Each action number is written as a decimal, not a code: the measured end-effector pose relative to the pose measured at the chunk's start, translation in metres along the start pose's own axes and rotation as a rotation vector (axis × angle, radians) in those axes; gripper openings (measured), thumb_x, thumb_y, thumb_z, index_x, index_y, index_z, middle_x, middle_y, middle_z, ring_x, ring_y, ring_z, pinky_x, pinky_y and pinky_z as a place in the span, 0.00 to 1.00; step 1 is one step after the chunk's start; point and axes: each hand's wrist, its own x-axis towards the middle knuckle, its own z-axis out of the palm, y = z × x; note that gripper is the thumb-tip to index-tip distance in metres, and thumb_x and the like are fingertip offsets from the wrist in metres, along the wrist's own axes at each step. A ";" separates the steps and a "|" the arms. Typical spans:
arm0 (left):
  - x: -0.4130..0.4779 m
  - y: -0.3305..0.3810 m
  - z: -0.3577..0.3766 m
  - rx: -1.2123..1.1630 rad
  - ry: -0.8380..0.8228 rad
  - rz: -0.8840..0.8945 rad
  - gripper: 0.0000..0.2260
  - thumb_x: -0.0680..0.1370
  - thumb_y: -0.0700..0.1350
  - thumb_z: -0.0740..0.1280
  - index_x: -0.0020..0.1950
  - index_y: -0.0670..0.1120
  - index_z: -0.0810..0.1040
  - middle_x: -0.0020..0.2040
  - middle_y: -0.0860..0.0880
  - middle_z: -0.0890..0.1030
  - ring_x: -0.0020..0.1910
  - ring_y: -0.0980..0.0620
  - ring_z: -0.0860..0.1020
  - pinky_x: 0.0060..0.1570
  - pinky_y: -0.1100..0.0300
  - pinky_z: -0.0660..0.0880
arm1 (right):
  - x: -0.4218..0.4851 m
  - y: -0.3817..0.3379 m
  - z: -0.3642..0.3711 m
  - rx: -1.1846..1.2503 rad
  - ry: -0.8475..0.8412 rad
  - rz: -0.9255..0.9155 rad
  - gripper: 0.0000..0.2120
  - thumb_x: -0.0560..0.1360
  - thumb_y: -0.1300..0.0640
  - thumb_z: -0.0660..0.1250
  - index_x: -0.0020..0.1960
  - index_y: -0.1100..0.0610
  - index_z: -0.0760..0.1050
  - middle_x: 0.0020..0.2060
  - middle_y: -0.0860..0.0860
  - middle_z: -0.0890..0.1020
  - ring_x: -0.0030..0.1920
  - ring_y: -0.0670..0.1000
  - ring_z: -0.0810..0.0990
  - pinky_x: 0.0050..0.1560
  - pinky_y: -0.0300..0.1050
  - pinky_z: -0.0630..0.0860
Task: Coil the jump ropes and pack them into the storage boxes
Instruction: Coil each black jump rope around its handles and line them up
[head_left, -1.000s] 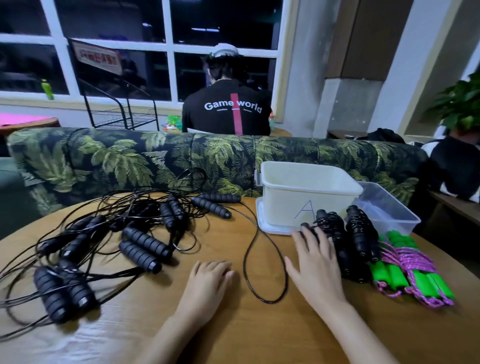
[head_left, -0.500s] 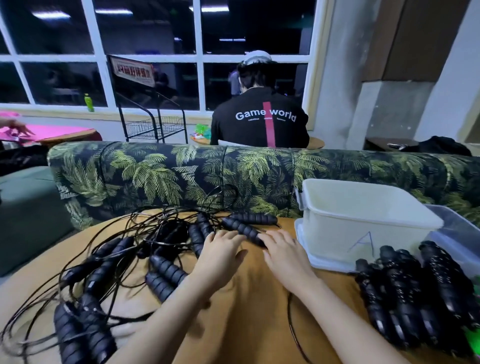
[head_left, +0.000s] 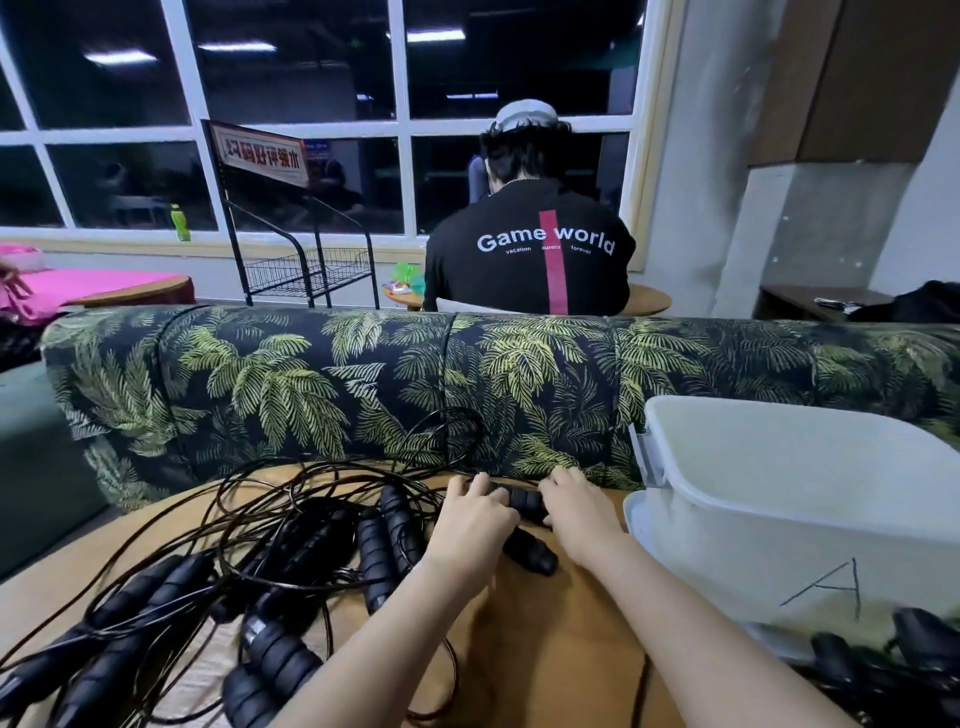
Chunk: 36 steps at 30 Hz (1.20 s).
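A tangle of black jump ropes (head_left: 291, 571) with ribbed foam handles lies on the round wooden table (head_left: 561, 654), left of centre. At the table's far edge my left hand (head_left: 470, 525) and my right hand (head_left: 576, 512) both curl over one pair of black handles (head_left: 524, 504); the lower handle (head_left: 530, 551) pokes out beneath them. A white storage box marked "A" (head_left: 810, 519) stands just to the right of my right hand. Coiled black ropes (head_left: 893, 670) lie in front of the box at the lower right.
A sofa back with a palm-leaf print (head_left: 467, 384) runs right behind the table. Behind it a person in a black shirt (head_left: 535, 254) sits facing away at a small table. A wire rack (head_left: 306, 270) stands by the windows.
My hands have moved from the table's near middle to the far pair of handles and closed over them. The view has moved forward and left, so the box and coiled ropes sit further right.
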 end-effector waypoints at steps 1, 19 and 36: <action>-0.003 -0.001 -0.002 0.012 0.023 0.026 0.12 0.66 0.42 0.73 0.47 0.53 0.82 0.47 0.54 0.79 0.53 0.47 0.75 0.51 0.52 0.70 | -0.005 -0.002 -0.003 0.003 0.009 0.006 0.15 0.81 0.60 0.62 0.67 0.57 0.68 0.65 0.54 0.68 0.67 0.56 0.66 0.61 0.49 0.70; -0.254 0.087 -0.067 -0.652 0.112 -0.043 0.34 0.70 0.24 0.60 0.63 0.57 0.81 0.76 0.48 0.68 0.72 0.48 0.69 0.68 0.51 0.72 | -0.339 -0.050 -0.045 1.038 -0.137 0.305 0.10 0.79 0.49 0.66 0.54 0.54 0.74 0.45 0.52 0.82 0.49 0.54 0.82 0.53 0.54 0.80; -0.258 0.142 -0.085 -0.567 -0.301 -0.502 0.38 0.67 0.55 0.75 0.70 0.44 0.60 0.65 0.42 0.71 0.65 0.39 0.68 0.62 0.48 0.71 | -0.372 -0.040 -0.031 0.660 0.045 0.078 0.10 0.79 0.56 0.65 0.57 0.50 0.81 0.53 0.44 0.83 0.53 0.45 0.79 0.57 0.45 0.76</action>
